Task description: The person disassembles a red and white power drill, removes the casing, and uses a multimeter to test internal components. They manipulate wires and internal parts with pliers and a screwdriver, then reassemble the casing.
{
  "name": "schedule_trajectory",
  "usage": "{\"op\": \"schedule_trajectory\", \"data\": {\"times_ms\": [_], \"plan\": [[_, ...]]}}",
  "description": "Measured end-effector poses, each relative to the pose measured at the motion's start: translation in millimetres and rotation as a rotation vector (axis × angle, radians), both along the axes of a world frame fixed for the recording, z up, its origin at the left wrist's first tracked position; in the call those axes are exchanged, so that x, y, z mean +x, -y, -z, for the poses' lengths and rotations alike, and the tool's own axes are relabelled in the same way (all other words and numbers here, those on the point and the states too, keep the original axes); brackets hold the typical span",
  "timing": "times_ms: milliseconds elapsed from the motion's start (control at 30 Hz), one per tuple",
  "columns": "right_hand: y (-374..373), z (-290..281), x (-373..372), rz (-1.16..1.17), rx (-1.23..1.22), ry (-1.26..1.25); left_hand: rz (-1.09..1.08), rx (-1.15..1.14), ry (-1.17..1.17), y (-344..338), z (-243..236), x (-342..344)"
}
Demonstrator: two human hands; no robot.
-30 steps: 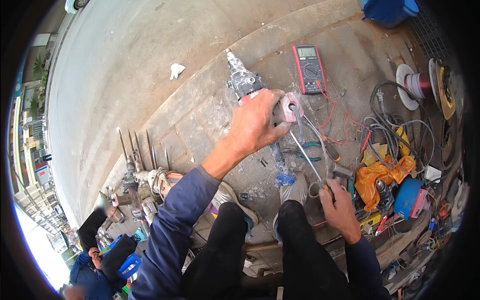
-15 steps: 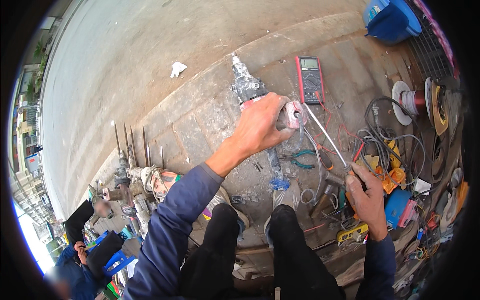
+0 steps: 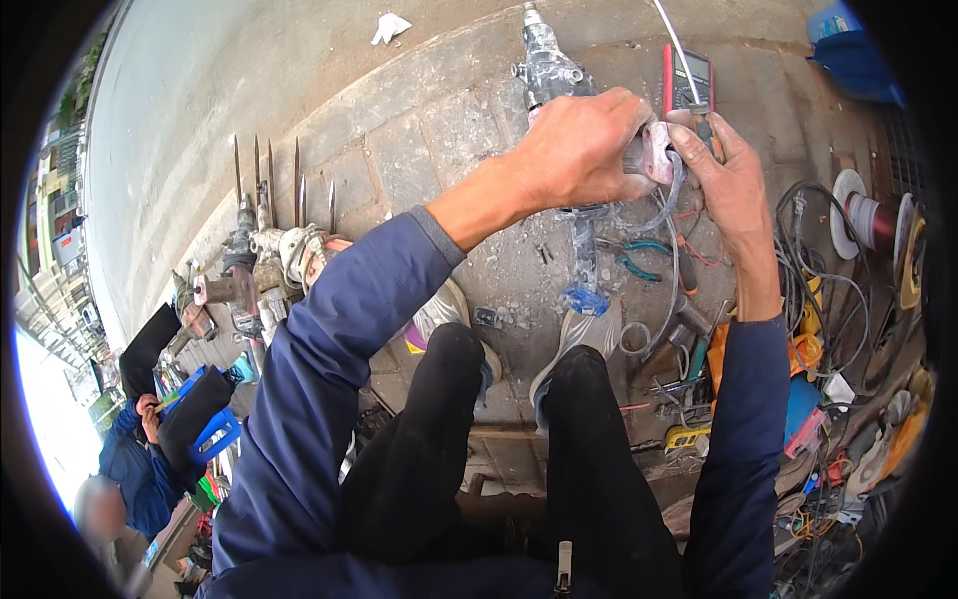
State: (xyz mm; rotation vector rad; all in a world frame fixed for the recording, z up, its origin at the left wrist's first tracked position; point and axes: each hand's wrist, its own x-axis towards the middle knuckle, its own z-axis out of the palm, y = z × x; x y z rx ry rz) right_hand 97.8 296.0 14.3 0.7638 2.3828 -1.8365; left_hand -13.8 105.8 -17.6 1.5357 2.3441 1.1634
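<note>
Looking down from a worker's head, both bare hands meet over dusty paving. The left hand (image 3: 589, 145) has its grip closed around a pinkish, dust-coated block (image 3: 657, 150), with a grey cable (image 3: 675, 190) running out of it. The block is held in the air, just beside the body of a grey, dirt-caked power tool (image 3: 554, 75) lying on the ground.

The right hand (image 3: 733, 180) has just come up from the lower right to meet the left. Its grip is closed on a screwdriver (image 3: 689, 80), whose shaft a moment ago slanted toward the block and now points up and away from it, across a red-edged multimeter (image 3: 702, 70). The right thumb sits right by the cable's exit, so the attention seems to be on that spot, with the screwdriver apparently held aside rather than in use.

The screwdriver's tip is cut off by the upper edge. The multimeter's lower part is covered by the right hand. The left hand hides most of the block and part of the power tool, so how the two join cannot be told; nor can whether the thumb presses the cable. Teal-handled pliers (image 3: 649, 244) lie below the hands, partly behind the cable.
</note>
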Motion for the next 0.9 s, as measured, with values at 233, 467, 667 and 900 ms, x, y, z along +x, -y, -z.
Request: {"op": "schedule_trajectory", "data": {"times_ms": [233,467,667,900], "plan": [[11,0,8,-0.054,-0.073,0.018,0.035,-0.045,0.010,16,-4,0],[28,0,2,-0.103,-0.023,-0.045,0.033,-0.019,0.068,45,1,-8],[39,-2,-3,-0.158,-0.032,-0.067,0.021,0.052,0.057,60,5,-6],[45,-2,-8,-0.108,-0.168,-0.006,-0.205,0.191,0.235,54,15,42]]}}
